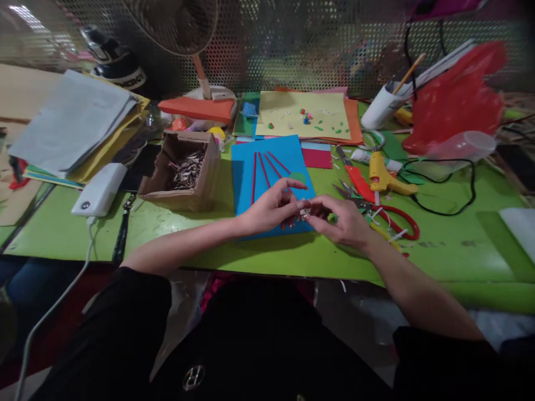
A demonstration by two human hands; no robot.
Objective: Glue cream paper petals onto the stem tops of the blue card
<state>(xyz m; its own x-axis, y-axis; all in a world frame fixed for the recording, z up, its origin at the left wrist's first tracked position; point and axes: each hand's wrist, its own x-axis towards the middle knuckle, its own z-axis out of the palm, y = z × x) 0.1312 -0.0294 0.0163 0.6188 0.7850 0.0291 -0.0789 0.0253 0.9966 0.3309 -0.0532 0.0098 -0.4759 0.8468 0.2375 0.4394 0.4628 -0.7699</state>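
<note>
Over the lower edge of a blue sheet (244, 172), my left hand (273, 207) and my right hand (340, 220) meet at their fingertips. Between them they pinch a small whitish piece (305, 212), too small to name and partly covered by the fingers. The left index finger reaches out above a green round patch (298, 177) on the sheet. Several thin dark-red strips (254, 175) fan out across the blue sheet, their lower ends partly behind my left hand.
An open cardboard box (179, 195) of small metallic-looking bits stands left. Scissors (403, 220), pliers (355, 200) and a yellow glue gun (387, 177) lie right. Behind are a cream sheet (284, 106) with tiny coloured pieces and a fan (204, 83). A white power bank (100, 189) is far left.
</note>
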